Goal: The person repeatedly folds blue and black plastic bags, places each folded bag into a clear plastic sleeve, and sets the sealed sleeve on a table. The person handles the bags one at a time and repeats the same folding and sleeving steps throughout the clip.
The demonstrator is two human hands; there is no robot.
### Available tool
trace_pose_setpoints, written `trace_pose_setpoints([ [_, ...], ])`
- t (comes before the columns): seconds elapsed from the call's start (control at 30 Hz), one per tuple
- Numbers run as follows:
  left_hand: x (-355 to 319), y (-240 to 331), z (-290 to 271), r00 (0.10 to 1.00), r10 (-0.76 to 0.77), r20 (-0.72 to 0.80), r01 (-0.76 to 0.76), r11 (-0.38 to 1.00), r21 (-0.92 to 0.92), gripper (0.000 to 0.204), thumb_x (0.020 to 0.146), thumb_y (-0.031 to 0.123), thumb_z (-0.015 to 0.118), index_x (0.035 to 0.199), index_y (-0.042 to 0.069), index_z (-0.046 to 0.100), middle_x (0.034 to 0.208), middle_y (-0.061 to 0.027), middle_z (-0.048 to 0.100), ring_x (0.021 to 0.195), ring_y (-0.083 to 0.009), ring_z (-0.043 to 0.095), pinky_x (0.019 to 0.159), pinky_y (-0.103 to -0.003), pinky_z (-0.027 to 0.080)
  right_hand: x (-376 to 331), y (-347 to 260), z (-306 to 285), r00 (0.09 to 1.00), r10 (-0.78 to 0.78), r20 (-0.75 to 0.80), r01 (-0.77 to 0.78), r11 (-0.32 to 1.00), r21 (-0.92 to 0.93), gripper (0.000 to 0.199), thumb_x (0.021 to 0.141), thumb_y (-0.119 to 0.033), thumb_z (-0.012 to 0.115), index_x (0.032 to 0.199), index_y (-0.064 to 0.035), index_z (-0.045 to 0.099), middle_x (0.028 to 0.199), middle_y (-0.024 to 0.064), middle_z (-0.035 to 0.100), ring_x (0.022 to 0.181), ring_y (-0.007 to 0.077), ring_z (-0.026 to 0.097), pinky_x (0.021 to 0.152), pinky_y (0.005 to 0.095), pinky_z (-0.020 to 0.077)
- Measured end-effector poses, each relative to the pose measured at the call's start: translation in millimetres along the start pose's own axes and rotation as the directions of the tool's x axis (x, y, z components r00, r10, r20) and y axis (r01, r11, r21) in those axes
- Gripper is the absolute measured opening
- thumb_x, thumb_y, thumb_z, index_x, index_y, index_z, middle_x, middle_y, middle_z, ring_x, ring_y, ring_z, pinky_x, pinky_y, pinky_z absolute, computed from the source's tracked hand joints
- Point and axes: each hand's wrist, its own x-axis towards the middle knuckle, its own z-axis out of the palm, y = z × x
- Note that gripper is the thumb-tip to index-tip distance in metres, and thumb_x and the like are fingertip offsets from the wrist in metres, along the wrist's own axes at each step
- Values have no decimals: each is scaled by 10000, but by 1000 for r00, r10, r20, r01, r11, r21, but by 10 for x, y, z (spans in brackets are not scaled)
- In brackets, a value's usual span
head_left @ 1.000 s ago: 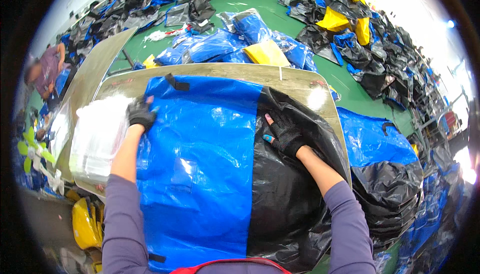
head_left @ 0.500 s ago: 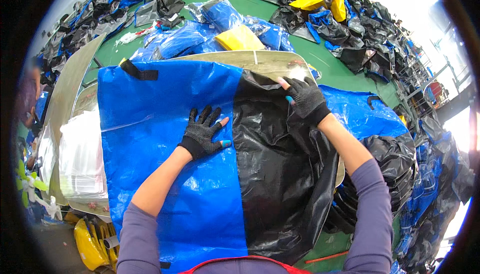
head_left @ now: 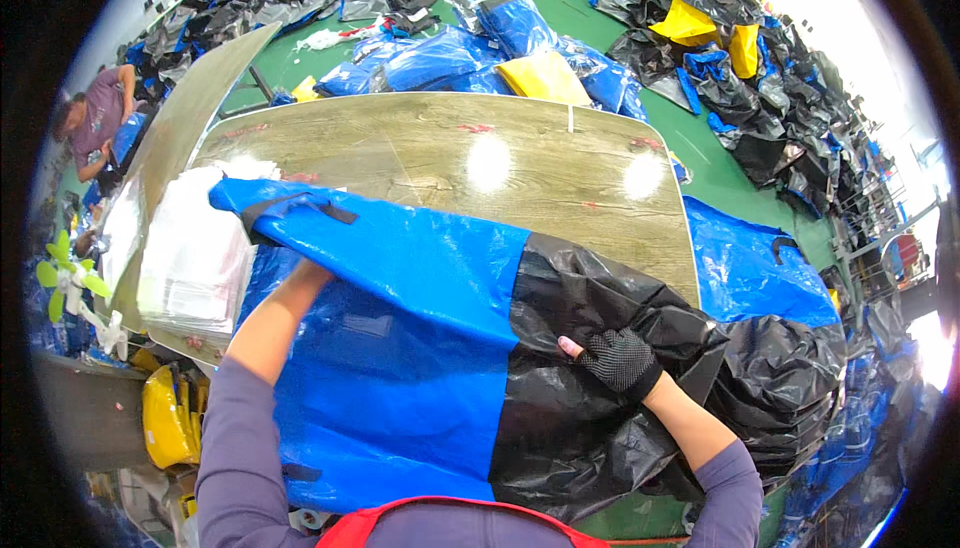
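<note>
A wide blue-and-black tarpaulin piece [head_left: 400, 368] lies across the near part of the table, its far side folded back toward me. The left part is glossy blue with a dark strap [head_left: 320, 206] at the raised far corner; the right part is black and creased. My left forearm [head_left: 275, 323] reaches under the lifted blue flap, which covers the hand and its fingers. On the black part, my right hand [head_left: 622, 360], in a black dotted fingerless glove, has its fingers curled into the material and its thumb pointing left.
Beyond the tarpaulin runs the wood-patterned table [head_left: 430, 148]. White sheets [head_left: 190, 258] are stacked at the left. More black tarpaulin [head_left: 780, 368] and a blue flap [head_left: 755, 263] sit at the right. Wrapped blue packs [head_left: 440, 60] pile behind the table. A person [head_left: 105, 118] works at far left.
The tarpaulin's far edge has come toward me, baring the tabletop. My left hand has gone from the blue surface to beneath the raised flap; my right hand has moved nearer with the black material.
</note>
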Motion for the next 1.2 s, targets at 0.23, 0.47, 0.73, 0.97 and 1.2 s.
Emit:
trace_pose_setpoints([
  [0.23,-528,-1537,-1704,565,-53,-823,295,945,141,299,976,174,425,1194,13,549,1134,-225,614,1040,-350,587,851,-391,478,457,-173,-404,821,117,559,-47,989,-139,410,830,-228,573,1239,-198,567,815,122,642,766,284,649,649,423,492],
  [0.47,-524,-55,-958,951,-59,305,0,981,192,930,755,666,580,1479,160,288,1474,-175,360,1357,-413,311,1069,-591,241,629,-8,-738,916,312,250,-288,949,-128,545,802,-487,597,1202,-116,603,1208,181,587,1170,360,518,1017,506,349],
  [0.73,-654,313,-908,816,-349,461,348,933,91,558,955,474,398,1298,52,521,1315,-272,488,1220,-441,457,1009,-473,384,-131,369,-261,880,454,142,-440,890,-120,741,834,-612,506,1421,-177,381,1456,152,382,1372,336,306,1098,562,210],
  [0.97,-242,1659,-598,889,433,148,-414,899,-142,617,857,398,583,1391,130,428,1491,-202,303,1408,-401,208,1111,-616,89,-167,729,-569,544,723,425,-805,593,23,930,640,-695,687,1299,-65,500,1250,271,549,1177,412,528,1002,466,407],
  [1.2,212,2091,-289,936,303,-181,-338,916,-215,657,876,478,532,1434,164,384,1524,-194,246,1411,-412,186,1136,-560,79,655,780,-1047,931,225,-289,-320,883,-344,649,778,-511,635,1321,-179,510,1184,166,609,1067,356,592,915,470,447],
])
